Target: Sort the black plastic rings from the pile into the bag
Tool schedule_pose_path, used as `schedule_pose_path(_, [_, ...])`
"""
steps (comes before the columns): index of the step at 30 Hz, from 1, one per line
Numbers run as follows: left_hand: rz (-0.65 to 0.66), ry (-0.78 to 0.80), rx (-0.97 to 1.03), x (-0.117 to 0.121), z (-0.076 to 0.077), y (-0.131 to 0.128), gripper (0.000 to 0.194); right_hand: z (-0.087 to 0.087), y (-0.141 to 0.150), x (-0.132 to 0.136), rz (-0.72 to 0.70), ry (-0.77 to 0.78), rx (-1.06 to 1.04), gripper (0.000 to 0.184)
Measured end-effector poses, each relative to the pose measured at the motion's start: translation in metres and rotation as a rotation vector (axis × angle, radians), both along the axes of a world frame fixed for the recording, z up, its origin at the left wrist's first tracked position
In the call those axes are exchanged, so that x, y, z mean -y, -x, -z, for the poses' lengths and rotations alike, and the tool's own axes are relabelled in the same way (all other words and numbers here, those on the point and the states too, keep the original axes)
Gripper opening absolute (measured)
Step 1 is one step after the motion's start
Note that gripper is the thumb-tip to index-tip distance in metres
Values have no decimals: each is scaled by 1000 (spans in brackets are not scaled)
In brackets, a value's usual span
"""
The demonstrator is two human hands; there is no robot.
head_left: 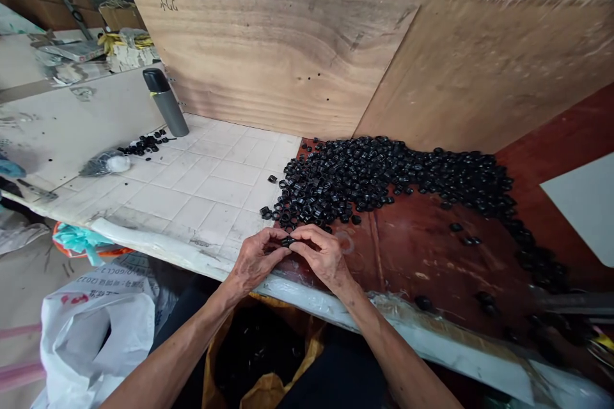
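Note:
A small black ring-like part (288, 241) sits between my fingertips, above the front edge of the worktable. My left hand (256, 259) pinches it from the left, thumb and forefinger closed. From the other side my right hand (322, 257) grips it the same way. Its exact shape is mostly hidden by the fingers. Just beyond my hands lies a large heap of similar black parts (336, 179), spread along the back of the red-brown board. A few stray ones rest on the white tiled surface (220, 195) beside the heap.
Wooden panels (288, 57) wall off the back. A grey flask (167, 105) stands at the back left, near a plastic bag (103, 163) and more black bits (146, 142). Below the table edge, an open yellow sack (215, 358) holds dark contents; a white sack (96, 332) is left of it.

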State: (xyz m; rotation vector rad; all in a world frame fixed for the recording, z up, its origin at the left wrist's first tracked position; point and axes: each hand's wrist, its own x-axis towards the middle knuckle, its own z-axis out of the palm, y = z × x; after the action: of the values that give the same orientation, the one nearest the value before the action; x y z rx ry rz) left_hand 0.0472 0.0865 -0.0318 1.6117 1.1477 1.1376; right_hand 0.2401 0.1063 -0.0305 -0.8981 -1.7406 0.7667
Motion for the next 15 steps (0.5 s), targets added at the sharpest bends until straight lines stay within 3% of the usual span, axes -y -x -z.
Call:
schedule_pose_path(8, [13, -330, -48, -2, 5, 3, 15, 7, 1, 3, 54, 36, 11, 22])
schedule_pose_path(15, [23, -397, -59, -1, 2, 2, 14, 2, 3, 7, 75, -83, 112, 15])
